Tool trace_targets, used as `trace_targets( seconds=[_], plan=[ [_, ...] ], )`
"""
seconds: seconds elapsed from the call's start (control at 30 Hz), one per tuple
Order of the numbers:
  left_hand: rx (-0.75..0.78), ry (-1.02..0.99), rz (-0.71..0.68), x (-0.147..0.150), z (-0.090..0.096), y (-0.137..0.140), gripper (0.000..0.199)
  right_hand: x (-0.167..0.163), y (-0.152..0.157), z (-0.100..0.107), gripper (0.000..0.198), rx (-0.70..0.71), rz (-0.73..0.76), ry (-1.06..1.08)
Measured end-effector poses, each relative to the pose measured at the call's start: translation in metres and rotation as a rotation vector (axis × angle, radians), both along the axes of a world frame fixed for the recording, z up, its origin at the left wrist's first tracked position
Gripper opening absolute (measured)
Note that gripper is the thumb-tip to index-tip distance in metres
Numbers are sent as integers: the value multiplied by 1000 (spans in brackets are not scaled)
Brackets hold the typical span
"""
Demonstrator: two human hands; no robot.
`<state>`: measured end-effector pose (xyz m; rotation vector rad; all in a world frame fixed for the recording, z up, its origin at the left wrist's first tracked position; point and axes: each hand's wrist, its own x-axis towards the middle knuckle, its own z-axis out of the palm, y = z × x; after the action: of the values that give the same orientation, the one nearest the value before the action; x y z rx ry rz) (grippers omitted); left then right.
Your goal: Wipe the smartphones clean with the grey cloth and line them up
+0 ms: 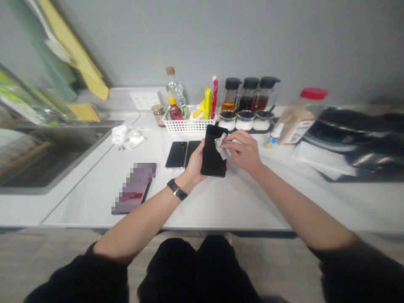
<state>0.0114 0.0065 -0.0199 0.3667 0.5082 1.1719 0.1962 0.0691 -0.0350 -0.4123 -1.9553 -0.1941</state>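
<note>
My left hand (195, 165) grips a black smartphone (212, 158) by its left edge, holding it raised over the white counter with the dark screen towards me. In my right hand (246, 151) a crumpled white tissue (221, 145) is pinched, lying against the right part of the screen. Behind my left hand, two more phones lie side by side on the counter: one with a pale frame (176, 155), and a dark one (192, 149) partly hidden by my fingers. A purplish, blurred-out phone-like slab (135, 189) lies nearer, left of my forearm.
Used tissues (128, 136) lie beside the sink (63, 162). Along the wall stand a white basket (189, 125) of bottles, dark-lidded dispensers (250, 94) and seasoning jars (245, 121). A red-capped jar (299, 118), a small white bottle (275, 135) and black pans (344, 130) are at right.
</note>
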Motion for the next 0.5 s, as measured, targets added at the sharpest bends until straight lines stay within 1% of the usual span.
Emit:
trace_targets(
  seconds=[0.07,0.17,0.27,0.37,0.43,0.5],
  plan=[
    [-12,90,-80,1,-1,-3,49,4,6,-2,35,-19,-66,41],
    [-6,167,-212,2,-1,-6,63,6,9,-5,34,-21,-158,97],
    [-7,220,-277,5,-2,-8,64,6,9,-4,35,0,-174,116],
    [-23,212,-226,10,-4,-8,54,4,5,-2,32,-2,-99,87],
    [-40,150,-116,12,-6,-6,44,0,1,-2,30,-32,-14,32],
    [-60,49,-6,13,-6,-3,38,-6,-4,-2,30,-63,71,-32]
  ],
)
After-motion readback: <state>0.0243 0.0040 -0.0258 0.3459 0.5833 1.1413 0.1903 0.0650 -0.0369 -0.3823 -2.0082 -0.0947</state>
